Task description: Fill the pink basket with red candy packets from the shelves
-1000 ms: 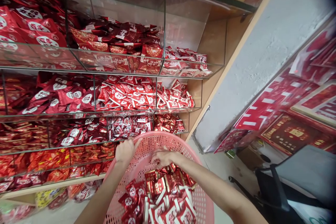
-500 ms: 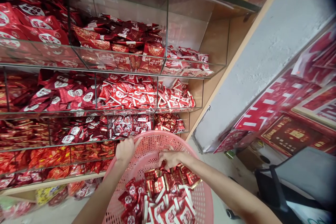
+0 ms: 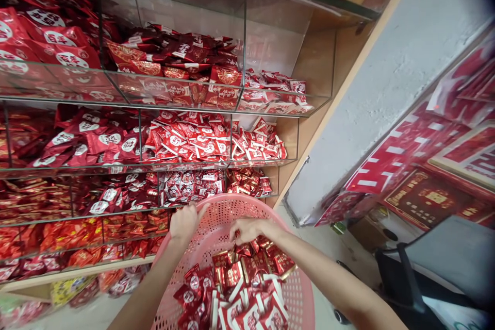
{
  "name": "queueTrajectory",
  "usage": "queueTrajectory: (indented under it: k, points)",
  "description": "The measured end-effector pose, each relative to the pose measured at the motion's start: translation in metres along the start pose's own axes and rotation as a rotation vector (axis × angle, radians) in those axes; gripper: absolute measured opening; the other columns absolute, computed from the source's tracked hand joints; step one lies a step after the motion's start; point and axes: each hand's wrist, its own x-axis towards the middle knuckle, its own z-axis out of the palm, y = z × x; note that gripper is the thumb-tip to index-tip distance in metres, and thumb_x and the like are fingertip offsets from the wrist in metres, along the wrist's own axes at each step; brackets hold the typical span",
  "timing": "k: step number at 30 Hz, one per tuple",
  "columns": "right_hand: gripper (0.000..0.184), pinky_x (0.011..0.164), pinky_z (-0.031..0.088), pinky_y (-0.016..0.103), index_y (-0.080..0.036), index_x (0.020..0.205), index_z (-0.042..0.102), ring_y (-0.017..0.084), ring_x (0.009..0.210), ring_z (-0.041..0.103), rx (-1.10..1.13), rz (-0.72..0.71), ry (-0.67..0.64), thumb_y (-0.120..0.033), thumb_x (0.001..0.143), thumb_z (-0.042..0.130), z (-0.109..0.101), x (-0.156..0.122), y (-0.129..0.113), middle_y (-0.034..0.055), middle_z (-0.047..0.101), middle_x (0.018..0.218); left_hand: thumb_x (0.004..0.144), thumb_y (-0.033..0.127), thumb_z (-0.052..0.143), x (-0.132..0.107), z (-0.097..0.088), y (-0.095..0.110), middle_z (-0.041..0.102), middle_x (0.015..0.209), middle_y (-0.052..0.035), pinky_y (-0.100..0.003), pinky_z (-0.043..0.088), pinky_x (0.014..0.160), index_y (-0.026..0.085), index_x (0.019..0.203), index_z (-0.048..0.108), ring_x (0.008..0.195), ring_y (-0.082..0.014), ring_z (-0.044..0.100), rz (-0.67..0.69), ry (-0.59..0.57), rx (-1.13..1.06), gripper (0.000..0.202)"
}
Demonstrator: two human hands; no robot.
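A pink perforated plastic basket (image 3: 305, 289) stands low in front of me. My left hand (image 3: 185, 223) is closed over its back-left rim. Inside the basket, my right hand (image 3: 247, 230) hangs just above the red-and-gold candy packets (image 3: 255, 264), fingers bent loosely and somewhat apart; I see nothing held in them, though the fingertips are partly hidden. Nearer to me in the basket lie red packets with white edges (image 3: 251, 314). Dark red packets with white round labels (image 3: 191, 294) fill the left side.
Behind the basket stands a glass-fronted shelf unit (image 3: 216, 162) with compartments of red packets. A grey wall (image 3: 348, 93) borders it on the right. Red printed packages (image 3: 425, 196) and a black-framed chair (image 3: 406, 273) are at far right. Bagged goods (image 3: 73, 291) lie under the lowest shelf.
My right hand has lifted slightly and shifted a little left, off the packets it was touching. My left hand stays on the rim.
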Motion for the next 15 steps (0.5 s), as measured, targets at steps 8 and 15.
queueTrajectory:
  k: [8, 15]
  points:
    - [0.028, 0.071, 0.043, 0.024, -0.014, 0.09, 0.051, 0.013, 0.077, 0.058, 0.239, 0.294, 0.8, -0.031, 0.082, 0.03, -0.051, 0.029, 0.016, 0.0047, 0.06, 0.084, 0.08, 0.059, 0.011, 0.002, 0.006, -0.001, 0.062, 0.067, -0.0179, -0.032, 0.041, 0.055, 0.006, 0.087, 0.059, 0.067, -0.029, 0.061, 0.011, 0.029, 0.031, 0.072]
    - [0.047, 0.075, 0.042, 0.038, -0.014, 0.105, 0.039, 0.028, 0.096, 0.054, 0.213, 0.748, 0.972, -0.047, 0.073, 0.047, -0.063, 0.047, 0.043, 0.0185, 0.05, 0.111, 0.08, 0.058, 0.012, 0.001, 0.006, -0.002, 0.062, 0.067, -0.0169, -0.032, 0.041, 0.055, 0.007, 0.092, 0.058, 0.068, -0.0288, 0.061, 0.019, 0.029, 0.044, 0.07]
